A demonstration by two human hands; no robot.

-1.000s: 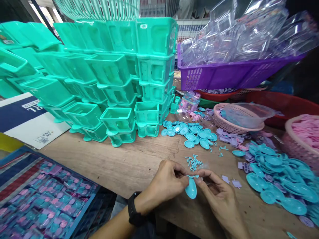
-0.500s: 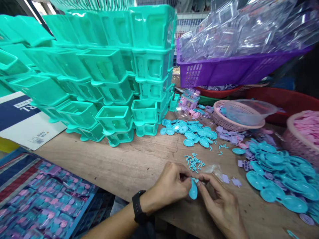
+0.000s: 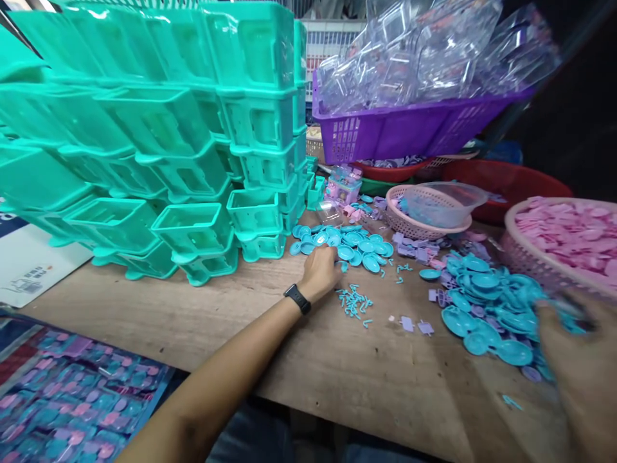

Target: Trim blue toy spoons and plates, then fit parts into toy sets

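Observation:
My left hand (image 3: 321, 273), with a black watch band (image 3: 297, 299) at its wrist, reaches to the near left edge of a pile of small blue oval dishes (image 3: 370, 262). Its fingers are curled closed, and a small blue oval piece (image 3: 343, 265) shows at the fingertips. Just below this hand lies a heap of tiny bent blue pieces (image 3: 354, 302). At the right edge my right hand (image 3: 578, 360), smeared by motion, is beside a larger pile of blue spoon-like dishes (image 3: 513, 352); its fingers are too blurred to read.
Stacked turquoise bins (image 3: 193, 222) rise at left. A purple basket (image 3: 414, 132) of clear plastic packs stands at the back. Pink baskets (image 3: 429, 222) sit behind the piles. Small lilac pieces (image 3: 407, 323) lie on the wooden table (image 3: 337, 379). Packed toy parts (image 3: 77, 411) lie lower left.
My hands, together at a blue piece before, are now apart. The left has moved forward to the oval dishes, the right out to the right-hand pile. The camera view has shifted right.

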